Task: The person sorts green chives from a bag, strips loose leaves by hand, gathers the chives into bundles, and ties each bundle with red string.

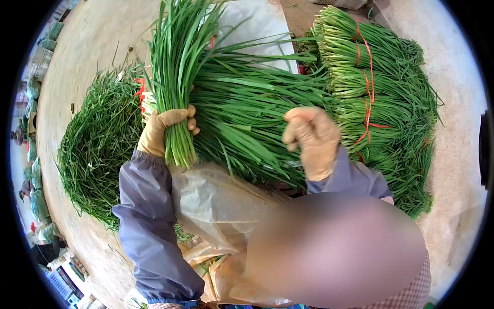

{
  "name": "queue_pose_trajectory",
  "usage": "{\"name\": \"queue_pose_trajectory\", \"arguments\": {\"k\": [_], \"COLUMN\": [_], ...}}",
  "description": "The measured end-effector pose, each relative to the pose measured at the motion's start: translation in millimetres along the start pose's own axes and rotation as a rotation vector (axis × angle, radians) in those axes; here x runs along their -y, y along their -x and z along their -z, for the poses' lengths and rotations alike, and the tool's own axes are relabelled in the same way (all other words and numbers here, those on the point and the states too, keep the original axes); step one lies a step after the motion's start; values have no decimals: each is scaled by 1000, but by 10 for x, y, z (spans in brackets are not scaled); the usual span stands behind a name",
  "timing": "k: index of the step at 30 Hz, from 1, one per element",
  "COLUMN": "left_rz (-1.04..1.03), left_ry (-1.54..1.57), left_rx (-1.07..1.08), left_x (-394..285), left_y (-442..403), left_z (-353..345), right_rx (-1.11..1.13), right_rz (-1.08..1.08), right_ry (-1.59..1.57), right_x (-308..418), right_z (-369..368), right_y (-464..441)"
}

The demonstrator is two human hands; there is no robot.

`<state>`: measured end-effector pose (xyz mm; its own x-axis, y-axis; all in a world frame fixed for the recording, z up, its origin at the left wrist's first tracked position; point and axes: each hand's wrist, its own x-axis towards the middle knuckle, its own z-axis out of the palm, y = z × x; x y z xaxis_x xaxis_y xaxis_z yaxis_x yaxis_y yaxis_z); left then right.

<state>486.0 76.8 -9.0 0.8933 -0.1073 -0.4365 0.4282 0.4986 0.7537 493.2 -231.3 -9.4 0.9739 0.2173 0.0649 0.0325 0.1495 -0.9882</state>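
Fingers of the left hand, in a tan, smooth-looking glove, are clamped around an upright bunch of long, flat green leaves with pale stem ends. The thumb crosses its front and the fingertips show at its far side. The bunch lies inside this grip, near its lower end: short, whitish-green cut stems poke out below, while the leaves fan upward.

In a matching tan glove, the right hand is well apart from the bunch, its fingers curled loosely towards the palm; whether anything lies between them I cannot tell. Behind and between the hands spreads a loose layer of glossy, strap-like green leaves, lying mostly sideways.

Both wrists run into purple-grey fabric sleeves, the left one gathered at the cuff. Below the bunch hangs a crumpled, translucent plastic sheet, dull and creased.

Just beside the left hand are bright red strips, and beyond them a rounded, tangled heap of thin, dark green leaves. Past the right hand stands a thick stack of green bundles, pale stem ends facing inward, bound by thin red string. Pale, dusty floor extends around everything.
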Motion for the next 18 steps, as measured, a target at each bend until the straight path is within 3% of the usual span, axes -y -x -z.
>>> {"name": "queue_pose_trajectory", "arguments": {"k": [2,3,8,13,18], "left_rz": [-15,-31,-166,-305,-205], "left_ry": [15,32,65,92,88], "left_rx": [25,37,99,172,86], "left_x": [11,17,-57,-380,-519], "left_y": [17,39,244,192,-321], "left_z": [-20,-22,-129,-266,-408], "right_rx": [-174,-292,-145,-143,-94], "right_rz": [59,-56,-383,-346,-329], "right_ry": [62,118,273,361,380], "right_x": [-4,62,-108,-397,-543], "right_z": [307,434,1089,1027,1080], "right_y": [-118,-170,-305,-516,-638]}}
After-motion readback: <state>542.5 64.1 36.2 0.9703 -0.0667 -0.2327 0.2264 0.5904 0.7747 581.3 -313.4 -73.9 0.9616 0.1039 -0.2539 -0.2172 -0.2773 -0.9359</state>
